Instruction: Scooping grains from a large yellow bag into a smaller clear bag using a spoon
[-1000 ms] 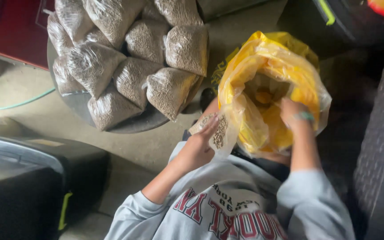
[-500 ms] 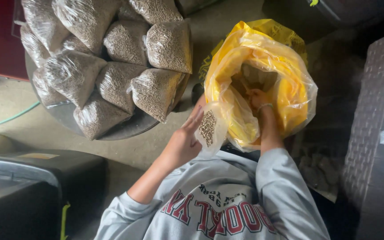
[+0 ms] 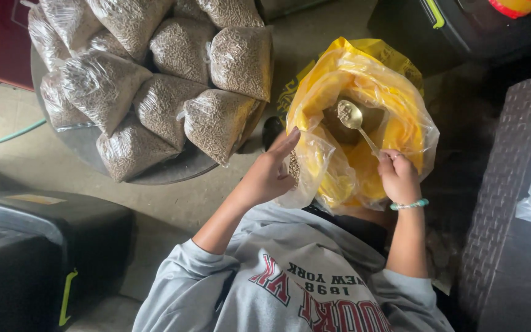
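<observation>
Up-left of the hands, a round tray (image 3: pixel 87 144) carries a heap of clear tied bags of brown pellets (image 3: pixel 216 120). Left hand (image 3: pixel 268 175) curls around a small clear bag (image 3: pixel 302 172), part-filled with pellets, held against the near rim of the yellow sack (image 3: pixel 401 117). Right hand (image 3: pixel 399 178), beaded bracelet at the wrist, pinches the handle of a metal spoon (image 3: pixel 351 115); its bowl, loaded with pellets, sits inside the sack mouth, just above the right hand.
</observation>
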